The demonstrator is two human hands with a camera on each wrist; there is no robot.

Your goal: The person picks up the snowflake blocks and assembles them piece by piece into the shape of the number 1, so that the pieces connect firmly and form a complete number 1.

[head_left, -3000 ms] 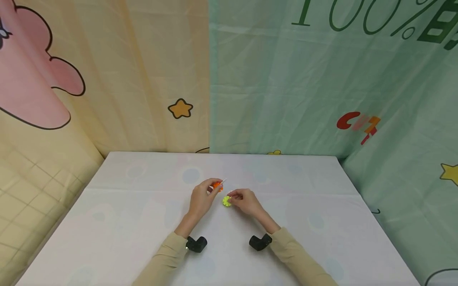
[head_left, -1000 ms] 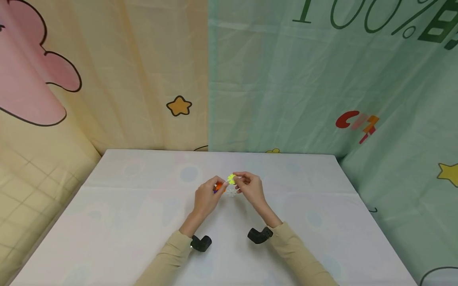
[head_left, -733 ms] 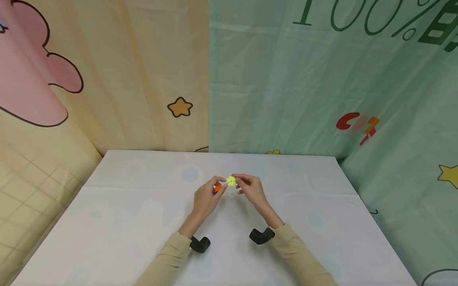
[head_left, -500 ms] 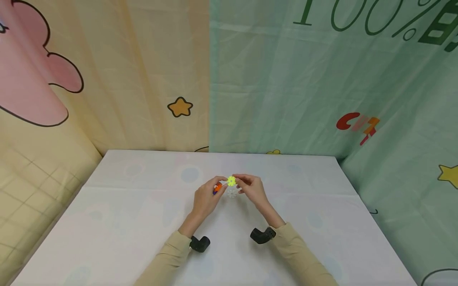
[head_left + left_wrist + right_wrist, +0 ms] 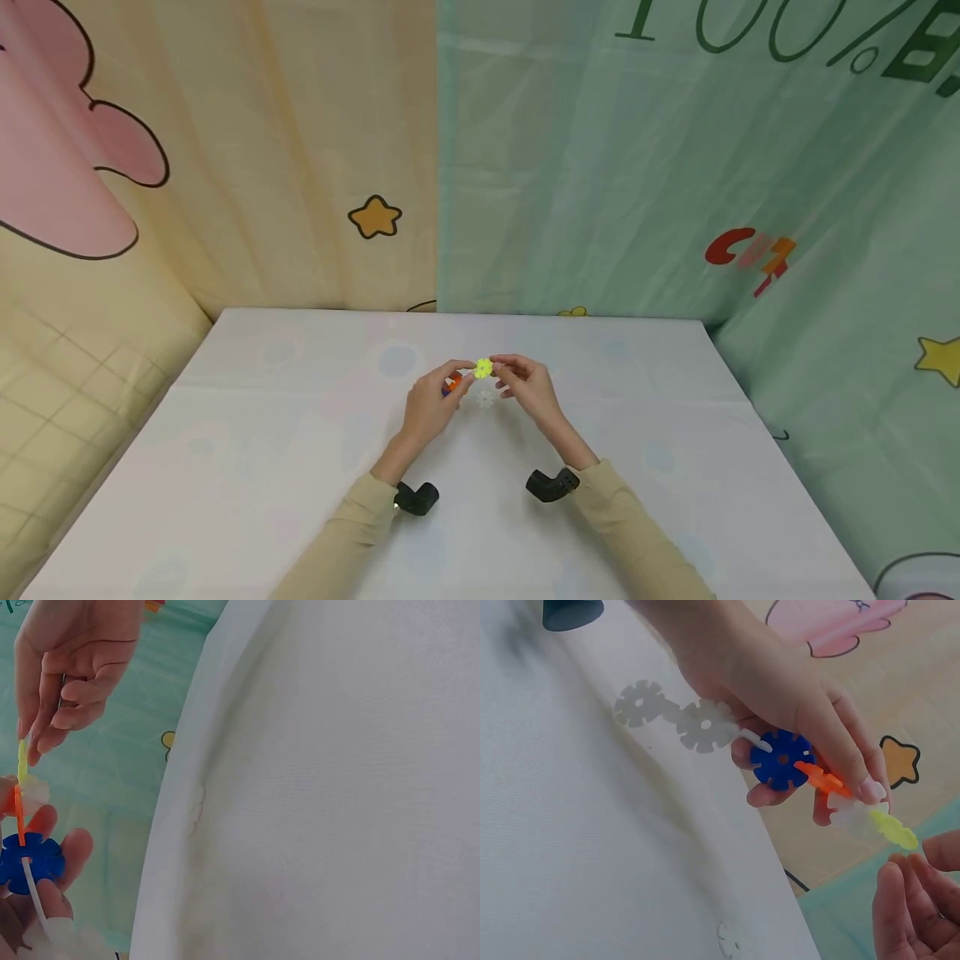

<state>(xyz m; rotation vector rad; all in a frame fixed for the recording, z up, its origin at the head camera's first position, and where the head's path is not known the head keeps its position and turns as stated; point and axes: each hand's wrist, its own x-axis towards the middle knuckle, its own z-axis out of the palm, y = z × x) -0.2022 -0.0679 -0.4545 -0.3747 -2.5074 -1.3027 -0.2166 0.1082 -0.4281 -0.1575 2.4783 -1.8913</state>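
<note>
My left hand pinches a chain of interlocking plastic snowflake discs between thumb and fingers. In the right wrist view the chain runs from pale translucent discs through a blue disc and an orange disc to a whitish disc under the thumb. A yellow-green disc sits at that end, edge against the whitish one. My right hand pinches the yellow disc's outer edge with its fingertips, as the left wrist view also shows. In the head view my left fingers hide much of the chain.
A loose whitish snowflake disc lies on the white-covered table below my hands. Black wrist cameras sit at both cuffs. Printed curtains hang behind the table's far edge and along both sides.
From three seconds ago, my right hand has lifted the yellow disc from low over the table to the chain's end. The loose whitish disc shows below. Lately both hands barely shift.
</note>
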